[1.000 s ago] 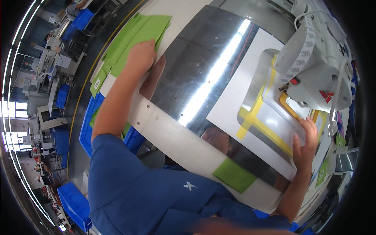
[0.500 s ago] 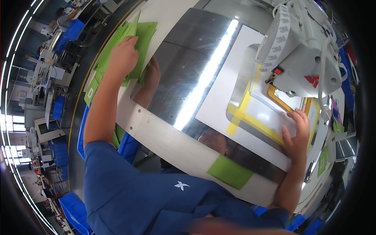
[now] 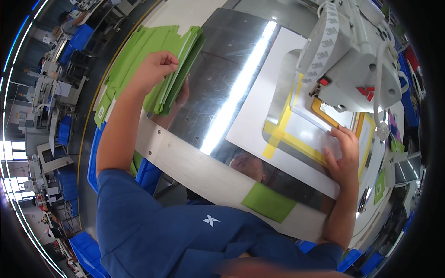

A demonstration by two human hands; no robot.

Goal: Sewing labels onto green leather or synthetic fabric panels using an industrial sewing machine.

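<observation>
My left hand (image 3: 157, 70) is closed in a pinch at the right edge of a stack of flat green fabric pieces (image 3: 139, 54). Its fingertips meet at the edge of a green piece (image 3: 180, 76) with a pale line along it. That side of the stack overhangs the shiny metal plate (image 3: 218, 60). On the right, my right hand (image 3: 345, 155) lies with fingers apart on the yellow-taped clear template (image 3: 303, 134). Its fingertips are close to the yellow clamp frame (image 3: 327, 116) under the white sewing machine head (image 3: 352, 69). Nothing shows in that hand.
A single green piece (image 3: 269, 202) lies at the table's front edge. White board (image 3: 259, 104) surrounds the template. Blue bins (image 3: 147, 173) stand below the table at left. Another green piece (image 3: 380, 187) is at far right. Other workstations (image 3: 51, 83) line the left, with a person there.
The stack's right-hand pieces have shifted right over the metal plate and now lie straighter. My left hand has moved slightly right and down. My right hand stays at the template; the view shifted slightly.
</observation>
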